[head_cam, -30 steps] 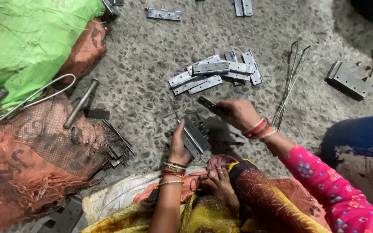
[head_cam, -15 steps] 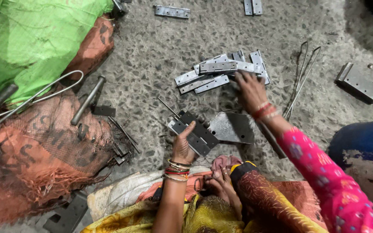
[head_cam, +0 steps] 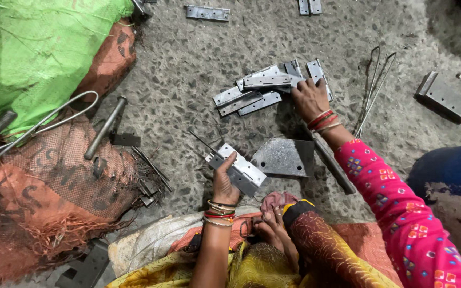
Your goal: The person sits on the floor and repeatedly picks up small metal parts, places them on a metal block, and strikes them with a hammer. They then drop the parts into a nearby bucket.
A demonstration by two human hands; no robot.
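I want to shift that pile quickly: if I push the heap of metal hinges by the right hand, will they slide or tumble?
The hinges look flat and rigid, so they would probably slide, not roll. Loosely overlapped, the top ones may slip off. The floor looks rough, likely adding drag.

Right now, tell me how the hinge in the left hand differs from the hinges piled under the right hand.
The hinge in the left hand is a single piece, gripped and angled, with a thin pin sticking out of its far end. The piled hinges are many, lying flat and overlapping on the floor, only touched by the right hand. Both are grey metal with holes.
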